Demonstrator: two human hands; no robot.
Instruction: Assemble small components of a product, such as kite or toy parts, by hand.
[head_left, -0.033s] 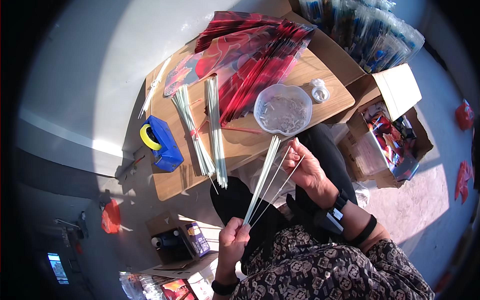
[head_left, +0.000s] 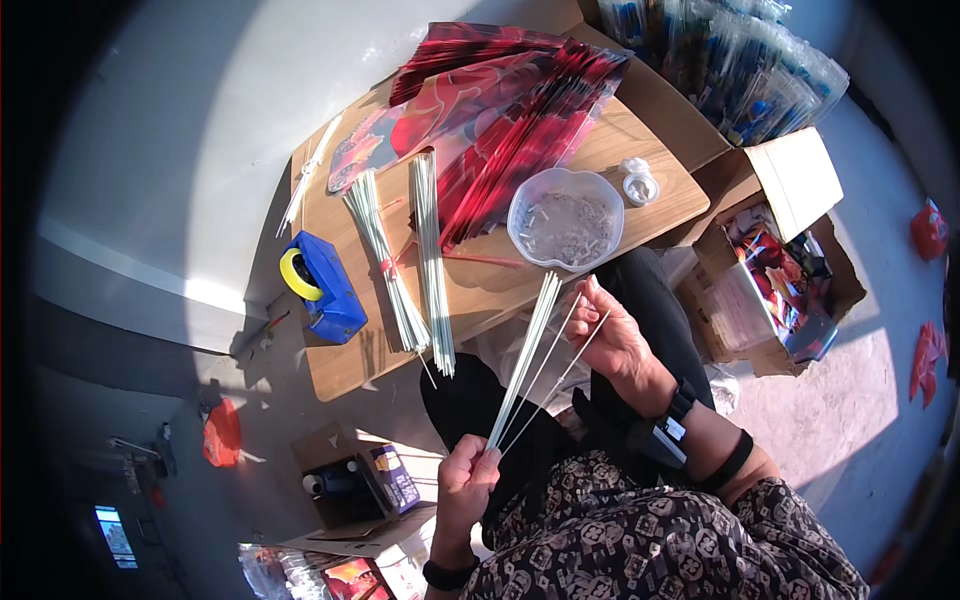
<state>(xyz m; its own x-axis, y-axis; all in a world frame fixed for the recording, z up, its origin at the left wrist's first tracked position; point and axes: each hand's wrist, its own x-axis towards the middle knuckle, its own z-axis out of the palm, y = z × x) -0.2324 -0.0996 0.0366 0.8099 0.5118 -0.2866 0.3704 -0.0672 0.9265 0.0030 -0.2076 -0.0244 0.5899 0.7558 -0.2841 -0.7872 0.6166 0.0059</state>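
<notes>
My left hand (head_left: 468, 478), low in the middle, is closed around the lower ends of a bundle of thin white sticks (head_left: 528, 345). Two sticks splay out from this bundle toward the right. My right hand (head_left: 612, 340) has its fingertips pinched together at the upper end of one splayed stick (head_left: 556, 350); the other crosses in front of the fingers. Whether a small piece is in the pinch, I cannot make out. Just beyond lies a clear plastic bowl (head_left: 516, 222) with many small translucent bits. Two more stick bundles (head_left: 385, 260) rest on the wooden table (head_left: 480, 290), one tied with a red band.
Red printed sheets (head_left: 520, 130) are fanned across the table's far side. A blue tape dispenser (head_left: 330, 290) stands at its left edge, a small roll (head_left: 640, 187) at its right. An open cardboard box (head_left: 735, 300) of colourful packages sits right; another box (head_left: 340, 480) is lower left.
</notes>
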